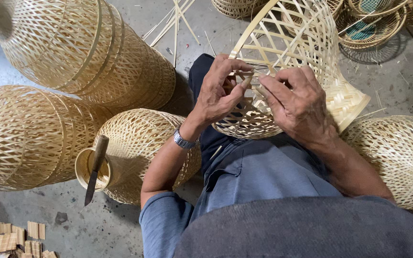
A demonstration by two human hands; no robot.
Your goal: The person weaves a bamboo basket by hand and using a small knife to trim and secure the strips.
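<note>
Clearly, in the head view, you are working on the half-woven bamboo basket (pixel 307 71) that is resting on your lap, its open framework tilting away from you and its flared, tightly plaited collar (pixel 347 102) pointing to your right. Your left hand (pixel 218 93) is pinching a thin bamboo strip (pixel 245 82) between thumb and fingertips, closed narrowly on it, while your right hand (pixel 295 102) is lying curled over the weave, fingers pressing on the lattice just beside that strip; whether it is gripping a strand or only bracing, I cannot tell. You are probably handling something very light and springy: the splints look stiff along their length but likely to kink or splinter if bent sharply, and the open lattice would crush under a hard squeeze. Judging from its build, the safest hold is the dense collar or the thicker ribs, not the loose single strands. Around you, finished woven baskets (pixel 72 52) are lying on the concrete floor (pixel 393 71), and a knife (pixel 95 167) is resting across the mouth of the nearest basket (pixel 139 148) by your left elbow. Small cut bamboo pieces (pixel 13 241) are lying at lower left. Your fingers are hiding the exact crossing being worked, your palms are covering the weave beneath, and the basket's far rim is running out of the frame at the top.
</note>
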